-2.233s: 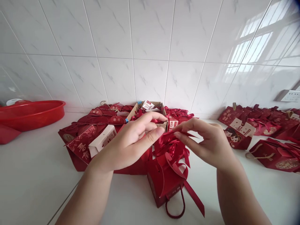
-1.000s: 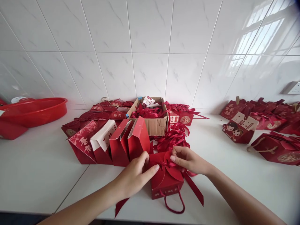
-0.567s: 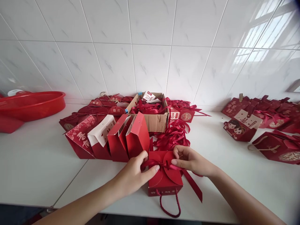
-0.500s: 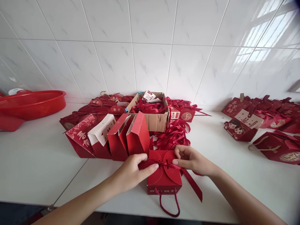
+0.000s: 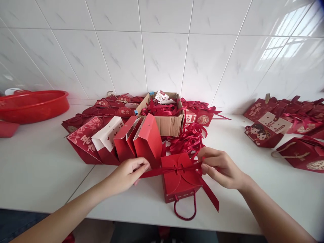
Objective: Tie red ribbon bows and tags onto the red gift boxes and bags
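Currently, left hand (image 5: 129,172): thumb and fingers pinched on one end of the red ribbon (image 5: 155,172), just left of the gift box and in front of the flap-top boxes.
Right hand (image 5: 224,168): pinching the ribbon's other side just off the box's right edge, fingers curled.
Ribbon run: stretched nearly level between both hands, across the lid, through the slots and crossed at the middle.
Gift box (image 5: 183,194): red, lid flaps folded over, sitting on the bench (image 5: 240,209) between the hands, slightly turned.
Rope handle (image 5: 186,218): dark red loop, hanging off the box's near side.
Loose strip (image 5: 212,197): angled out to the right of the box; can't tell which piece it belongs to.
Ribbon pile (image 5: 187,140): tangled, just behind the gift box.
Carton (image 5: 170,126): brown cardboard, behind the pile, more ribbon and a white printed card (image 5: 161,96) inside.
Flap-top boxes (image 5: 150,141): leaning row left of the gift box, flaps up, one flap white.
Far right: tied boxes (image 5: 295,153) in a cluster, well apart from the hands.
Far left: red basin (image 5: 35,109), near the tiled wall (image 5: 118,64).
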